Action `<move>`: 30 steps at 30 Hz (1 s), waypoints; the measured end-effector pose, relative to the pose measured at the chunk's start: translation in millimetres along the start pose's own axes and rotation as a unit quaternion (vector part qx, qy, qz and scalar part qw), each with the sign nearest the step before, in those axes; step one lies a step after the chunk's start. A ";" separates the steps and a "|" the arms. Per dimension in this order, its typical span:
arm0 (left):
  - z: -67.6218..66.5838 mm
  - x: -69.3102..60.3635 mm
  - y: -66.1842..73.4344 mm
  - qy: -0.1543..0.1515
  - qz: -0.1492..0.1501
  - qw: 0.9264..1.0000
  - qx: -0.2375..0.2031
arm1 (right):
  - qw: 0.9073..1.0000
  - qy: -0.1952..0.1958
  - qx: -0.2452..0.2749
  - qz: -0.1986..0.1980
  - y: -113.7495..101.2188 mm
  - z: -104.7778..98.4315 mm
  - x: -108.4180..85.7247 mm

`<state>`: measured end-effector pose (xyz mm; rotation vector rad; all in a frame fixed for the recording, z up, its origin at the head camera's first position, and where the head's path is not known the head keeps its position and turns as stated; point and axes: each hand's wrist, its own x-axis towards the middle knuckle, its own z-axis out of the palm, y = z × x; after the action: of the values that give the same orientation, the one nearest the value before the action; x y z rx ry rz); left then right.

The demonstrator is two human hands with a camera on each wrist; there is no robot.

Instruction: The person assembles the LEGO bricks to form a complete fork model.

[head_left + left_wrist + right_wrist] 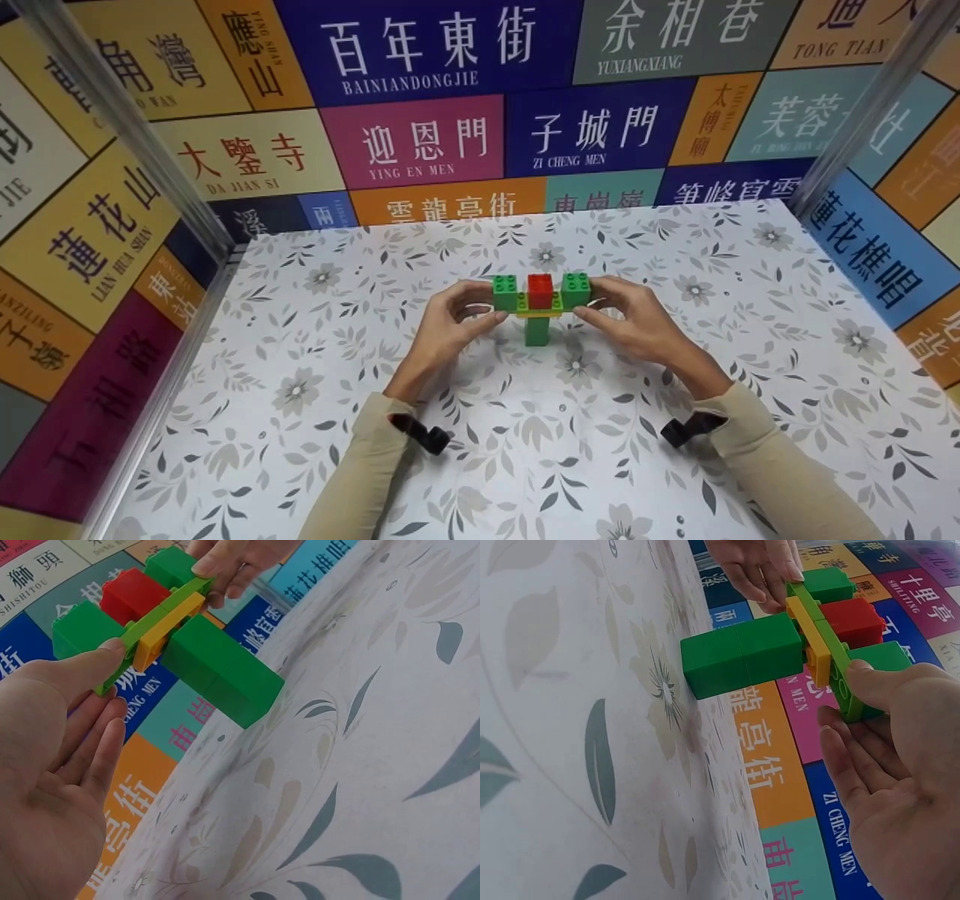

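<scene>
A T-shaped build of toy building bricks [537, 330] is held between both hands, its green stem pointing down. On top sit a red brick [540, 291] in the middle and a green brick at either end. Beneath them run a light-green plate [821, 626] and a shorter yellow one [166, 631]. My left hand [448, 324] pinches the left end between thumb and fingers; my right hand [636, 318] pinches the right end the same way. Whether the stem [742, 652] touches the table cannot be told.
The table [300, 450] wears a white cover with grey leaves and flowers. Panels with coloured street-name signs [427, 139] stand behind it and along both sides. Dark wrist cameras [427, 435] sit on both sleeves.
</scene>
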<state>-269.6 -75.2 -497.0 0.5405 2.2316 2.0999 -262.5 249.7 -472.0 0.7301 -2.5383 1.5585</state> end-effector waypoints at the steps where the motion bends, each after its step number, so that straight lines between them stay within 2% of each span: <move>1: -0.1 -0.3 0.0 0.000 -0.002 1.000 -0.001 | 1.000 0.001 0.001 0.000 0.2 0.0 0.0; 16: 0.4 -0.8 -1.3 -0.002 0.007 1.000 0.001 | 1.000 -0.004 0.009 0.001 2.0 0.5 0.6; 30: 0.3 -1.1 -1.0 -0.002 -0.003 1.000 0.000 | 1.000 -0.005 0.012 -0.005 4.6 0.7 0.9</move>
<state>-268.7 -75.3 -498.3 0.5376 2.2273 2.0941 -265.1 250.5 -475.9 0.7543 -2.5225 1.5884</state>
